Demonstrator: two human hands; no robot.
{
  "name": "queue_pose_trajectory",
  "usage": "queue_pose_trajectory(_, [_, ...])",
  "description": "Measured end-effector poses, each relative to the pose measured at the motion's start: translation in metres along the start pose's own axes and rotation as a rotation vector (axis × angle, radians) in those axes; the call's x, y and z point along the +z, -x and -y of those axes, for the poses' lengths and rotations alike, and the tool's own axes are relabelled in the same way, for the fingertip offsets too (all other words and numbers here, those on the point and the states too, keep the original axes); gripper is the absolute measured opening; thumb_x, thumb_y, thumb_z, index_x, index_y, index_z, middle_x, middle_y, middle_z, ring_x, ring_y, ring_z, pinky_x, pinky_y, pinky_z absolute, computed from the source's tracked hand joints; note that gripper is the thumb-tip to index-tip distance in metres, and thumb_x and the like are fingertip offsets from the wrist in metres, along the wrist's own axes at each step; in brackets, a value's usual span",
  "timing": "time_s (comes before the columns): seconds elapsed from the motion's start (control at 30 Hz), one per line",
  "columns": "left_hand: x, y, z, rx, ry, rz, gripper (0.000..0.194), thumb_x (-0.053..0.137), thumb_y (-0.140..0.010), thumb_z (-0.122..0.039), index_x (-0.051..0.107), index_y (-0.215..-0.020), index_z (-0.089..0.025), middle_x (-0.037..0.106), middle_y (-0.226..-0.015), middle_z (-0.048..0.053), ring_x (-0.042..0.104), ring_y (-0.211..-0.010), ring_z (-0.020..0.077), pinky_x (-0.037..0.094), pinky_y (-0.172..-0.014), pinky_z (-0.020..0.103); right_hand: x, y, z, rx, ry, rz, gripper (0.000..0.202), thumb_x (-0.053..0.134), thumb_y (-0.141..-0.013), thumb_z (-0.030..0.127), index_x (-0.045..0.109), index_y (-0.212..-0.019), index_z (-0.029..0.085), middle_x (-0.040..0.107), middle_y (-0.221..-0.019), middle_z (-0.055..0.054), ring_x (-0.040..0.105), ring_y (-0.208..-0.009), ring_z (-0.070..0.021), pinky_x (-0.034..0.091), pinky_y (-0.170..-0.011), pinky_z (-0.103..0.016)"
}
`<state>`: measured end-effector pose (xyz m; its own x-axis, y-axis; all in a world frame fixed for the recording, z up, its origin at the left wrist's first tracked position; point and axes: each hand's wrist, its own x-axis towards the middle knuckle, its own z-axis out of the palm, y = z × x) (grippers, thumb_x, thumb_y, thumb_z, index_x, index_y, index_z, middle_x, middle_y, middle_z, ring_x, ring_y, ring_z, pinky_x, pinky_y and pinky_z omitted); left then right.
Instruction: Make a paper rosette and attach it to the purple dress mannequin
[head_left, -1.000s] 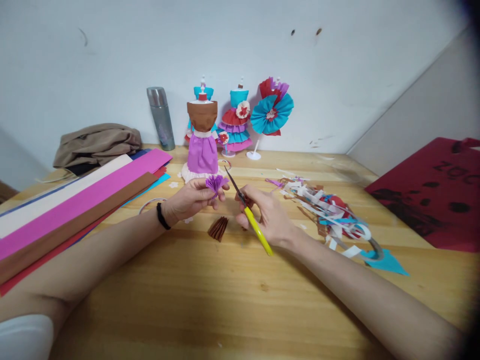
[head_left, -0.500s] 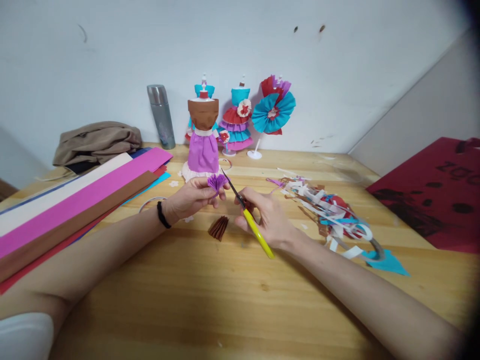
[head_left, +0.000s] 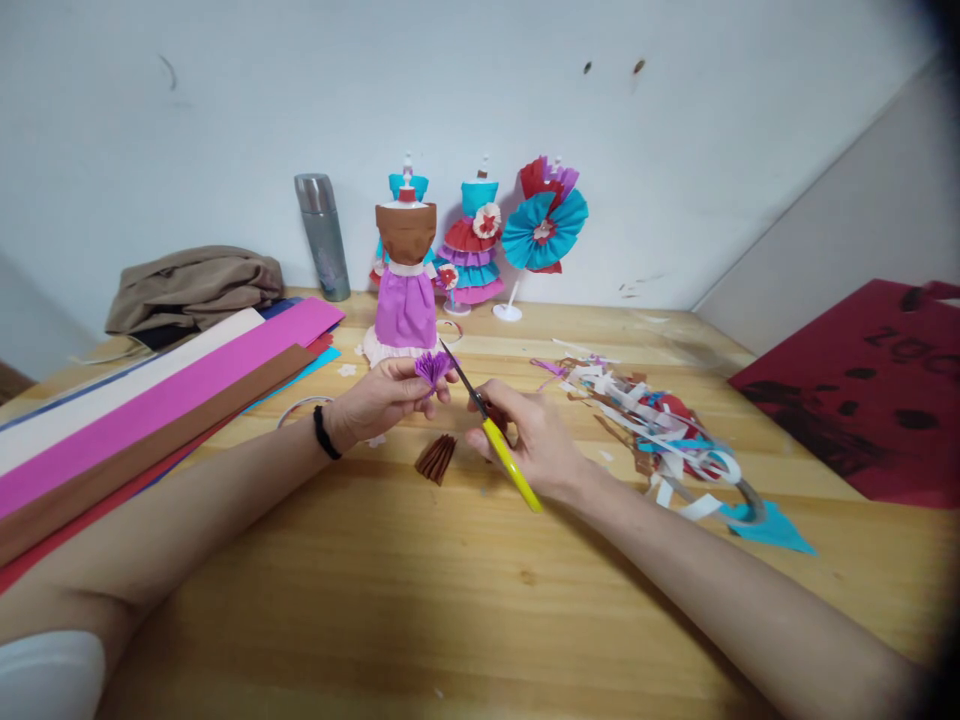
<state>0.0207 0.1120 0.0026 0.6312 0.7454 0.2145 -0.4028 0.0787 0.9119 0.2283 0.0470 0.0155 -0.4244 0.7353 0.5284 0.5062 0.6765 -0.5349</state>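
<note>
Pinched in the fingers of my left hand is a small pleated purple paper fan, its folds spread at the top. My right hand is closed round yellow-handled scissors. Their dark blades point up and left, with the tips close to the fan's right edge; whether they touch it I cannot tell. On the wooden table just below both hands lies a pleated brown paper piece.
Small dress forms in paper clothes, among them a brown-and-purple dress, stand at the back. Beside them is a flask. Coloured paper strips lie left, under a brown cloth. Paper scraps and a red bag are right.
Both hands stay almost in place, with the fan and scissors still held. The whole view has shifted very slightly.
</note>
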Motion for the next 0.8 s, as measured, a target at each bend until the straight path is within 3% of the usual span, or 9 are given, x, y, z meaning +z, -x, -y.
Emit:
queue_pose_trajectory(0.43, [0.0018,0.0011,-0.0018,-0.011,0.0,0.002,0.029,0.089,-0.065,-0.037,0.076,-0.079,-0.016,0.07,-0.08,0.005,0.061,-0.066,0.01,0.05,-0.058,0.018,0.0002,0.0003,-0.0016,-0.034,0.039,-0.014,0.036,0.057,-0.086,0.055,0.046,-0.078,0.022,0.043,-0.059,0.005,0.041,-0.049,-0.0104,0.031,-0.049,-0.023])
queue_pose_trajectory(0.8, [0.0006,0.0003,-0.0001,-0.015,-0.002,-0.003,0.028,0.09,-0.064,-0.037,0.076,-0.078,-0.016,0.07,-0.08,0.005,0.061,-0.065,0.0105,0.05,-0.057,0.02,0.0004,-0.0003,-0.0013,-0.028,0.038,-0.035,0.04,0.057,-0.084,0.058,0.043,-0.075,0.023,0.039,-0.056,0.007,0.036,-0.046,-0.0094,0.027,-0.047,-0.023])
